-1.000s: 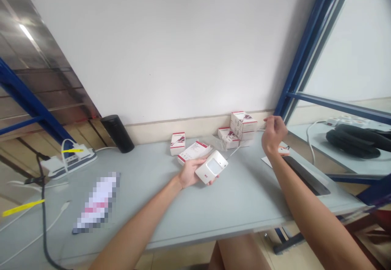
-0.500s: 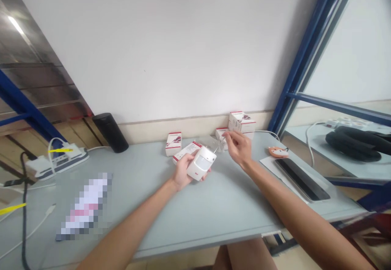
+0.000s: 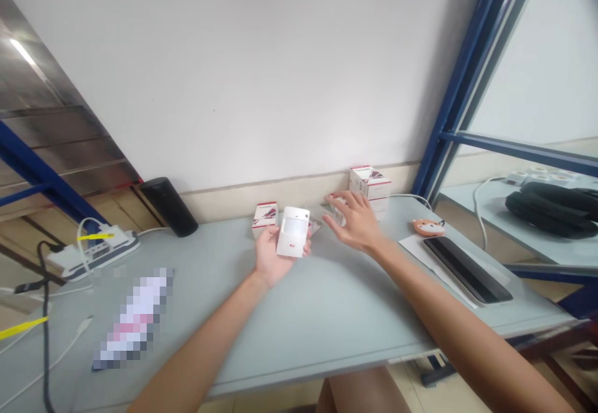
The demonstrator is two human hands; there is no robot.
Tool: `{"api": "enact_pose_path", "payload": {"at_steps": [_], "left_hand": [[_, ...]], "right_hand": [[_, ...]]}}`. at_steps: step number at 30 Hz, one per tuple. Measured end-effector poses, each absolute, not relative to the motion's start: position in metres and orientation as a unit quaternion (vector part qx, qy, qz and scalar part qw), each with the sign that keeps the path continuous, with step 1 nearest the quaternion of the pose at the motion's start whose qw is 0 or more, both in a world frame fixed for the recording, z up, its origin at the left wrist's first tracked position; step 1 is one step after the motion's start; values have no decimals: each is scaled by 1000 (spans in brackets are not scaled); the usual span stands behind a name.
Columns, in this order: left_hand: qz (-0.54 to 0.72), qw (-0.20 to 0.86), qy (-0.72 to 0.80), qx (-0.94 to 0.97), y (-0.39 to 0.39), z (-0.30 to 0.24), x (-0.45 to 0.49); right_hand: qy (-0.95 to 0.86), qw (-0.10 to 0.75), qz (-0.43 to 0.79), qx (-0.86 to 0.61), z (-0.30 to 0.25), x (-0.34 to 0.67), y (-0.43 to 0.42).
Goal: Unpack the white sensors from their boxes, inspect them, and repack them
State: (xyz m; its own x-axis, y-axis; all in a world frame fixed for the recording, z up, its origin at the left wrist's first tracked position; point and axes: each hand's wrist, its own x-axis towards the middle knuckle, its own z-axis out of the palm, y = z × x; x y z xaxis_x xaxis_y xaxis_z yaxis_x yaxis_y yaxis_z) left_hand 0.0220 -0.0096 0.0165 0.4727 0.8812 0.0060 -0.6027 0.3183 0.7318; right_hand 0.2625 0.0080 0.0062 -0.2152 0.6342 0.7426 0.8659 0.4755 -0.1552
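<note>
A white motion sensor [image 3: 293,233] with a rounded lens window and a small red mark is in my left hand [image 3: 270,256], held upright above the table. My right hand [image 3: 355,221] is to its right, fingers apart, with nothing seen in it. Behind the right hand is a small red-and-white box [image 3: 339,204], partly covered by the fingers. A larger white box [image 3: 370,190] with red edges stands just beyond. Left of the sensor is another red-and-white box [image 3: 265,215]. The sensor and left hand hide most of what lies behind them.
On the right, a dark phone-like slab [image 3: 467,270] lies over white paper beside an orange-and-white object [image 3: 428,227]. A black cylinder [image 3: 170,207] stands at the back left, near a power strip [image 3: 103,252] with cables. A blurred-out item [image 3: 135,319] lies at the front left.
My left hand has turned the sensor more upright and moved it slightly left. My right hand has gone from pinched fingers to spread ones, and the thin tip by the sensor no longer shows.
</note>
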Motion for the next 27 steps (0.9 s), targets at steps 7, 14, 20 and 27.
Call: {"api": "enact_pose_path", "payload": {"at_steps": [7, 14, 20, 27], "left_hand": [[514, 768, 210, 318, 0, 24, 9], [521, 753, 204, 347, 1, 28, 6], [484, 749, 206, 403, 5, 17, 5], [441, 753, 181, 453, -1, 18, 8]], "right_hand": [[-807, 298, -170, -481, -12, 267, 22], [-688, 555, 31, -467, 20, 271, 13], [-508, 689, 163, -491, 31, 285, 14], [-510, 662, 180, -518, 21, 289, 22]]}}
